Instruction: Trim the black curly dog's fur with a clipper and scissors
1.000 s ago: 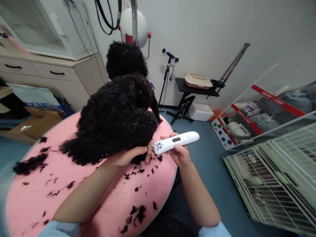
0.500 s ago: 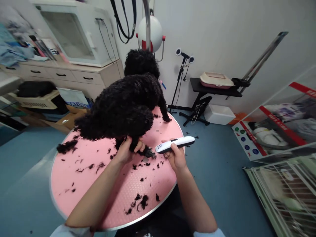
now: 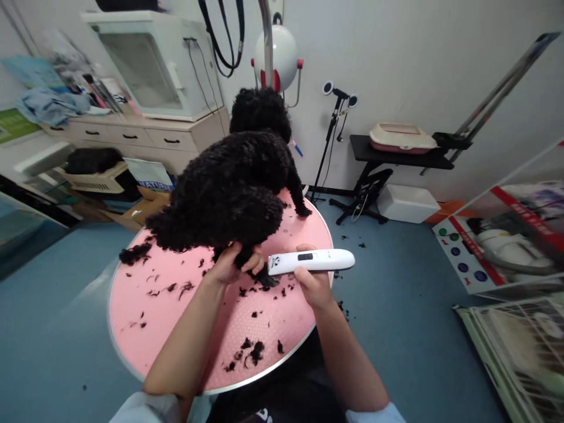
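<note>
A curly black dog (image 3: 233, 182) sits on a round pink grooming table (image 3: 176, 329), its head turned away from me. My left hand (image 3: 235, 264) is closed around the dog's hind leg (image 3: 264, 277), just above the paw. In my right hand (image 3: 314, 285) is a white hair clipper (image 3: 326, 260), held level with its switch facing up. The clipper's blade end is at the lower leg, close to my left fingers; whether it touches the fur I cannot tell. Tufts of cut black hair (image 3: 256, 352) lie scattered over the tabletop.
A curved metal arm (image 3: 267, 47) rises behind the dog, near hanging black straps (image 3: 229, 41). A white drying cabinet (image 3: 141, 64) stands on drawers at the back left. To the right are a lamp stand (image 3: 328, 138), a black stand (image 3: 396, 155) and a wire cage (image 3: 515, 346).
The clipper has shifted left to the leg and rolled so its switch faces up more. My left hand keeps its hold on the leg. The whole view has swung slightly left.
</note>
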A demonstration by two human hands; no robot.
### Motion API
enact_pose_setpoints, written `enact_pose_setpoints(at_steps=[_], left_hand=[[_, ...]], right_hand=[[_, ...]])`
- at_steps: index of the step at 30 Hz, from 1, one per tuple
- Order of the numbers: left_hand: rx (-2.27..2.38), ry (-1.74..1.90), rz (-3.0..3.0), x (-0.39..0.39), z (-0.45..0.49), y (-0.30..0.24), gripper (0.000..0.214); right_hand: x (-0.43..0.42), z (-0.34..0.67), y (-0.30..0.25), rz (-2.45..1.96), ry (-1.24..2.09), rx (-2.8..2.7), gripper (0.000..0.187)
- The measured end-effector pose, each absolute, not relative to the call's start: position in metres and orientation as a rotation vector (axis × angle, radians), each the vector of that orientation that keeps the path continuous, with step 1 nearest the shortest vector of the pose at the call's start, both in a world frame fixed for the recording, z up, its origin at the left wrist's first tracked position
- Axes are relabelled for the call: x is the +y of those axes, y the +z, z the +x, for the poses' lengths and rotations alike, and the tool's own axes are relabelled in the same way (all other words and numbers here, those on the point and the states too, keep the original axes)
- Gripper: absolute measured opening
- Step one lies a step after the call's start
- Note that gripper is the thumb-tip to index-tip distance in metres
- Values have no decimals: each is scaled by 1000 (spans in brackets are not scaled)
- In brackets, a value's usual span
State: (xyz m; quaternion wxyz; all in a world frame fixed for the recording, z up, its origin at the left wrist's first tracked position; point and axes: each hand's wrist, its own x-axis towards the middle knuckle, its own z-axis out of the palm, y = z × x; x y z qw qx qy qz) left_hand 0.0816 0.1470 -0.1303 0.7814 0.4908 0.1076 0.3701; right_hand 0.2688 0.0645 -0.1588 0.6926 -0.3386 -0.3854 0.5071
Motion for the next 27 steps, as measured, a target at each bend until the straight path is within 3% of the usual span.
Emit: enact_pose_setpoints(at_steps=[6,14,21,27], left_hand=[[138,842,1035,150,84,-127,43],[117,838,1054,152,87,-127,40],[91,788,1145,155,87,-127,42],[147,765,1224,156,83,-126,49]], right_hand=[[50,264,-159,-783,1106,-502,34],[36,250,-162,-692,1263,-234,44],[25,238,-166,-818,956,-555,34],[18,230,-156,-1016,780,-816,40]])
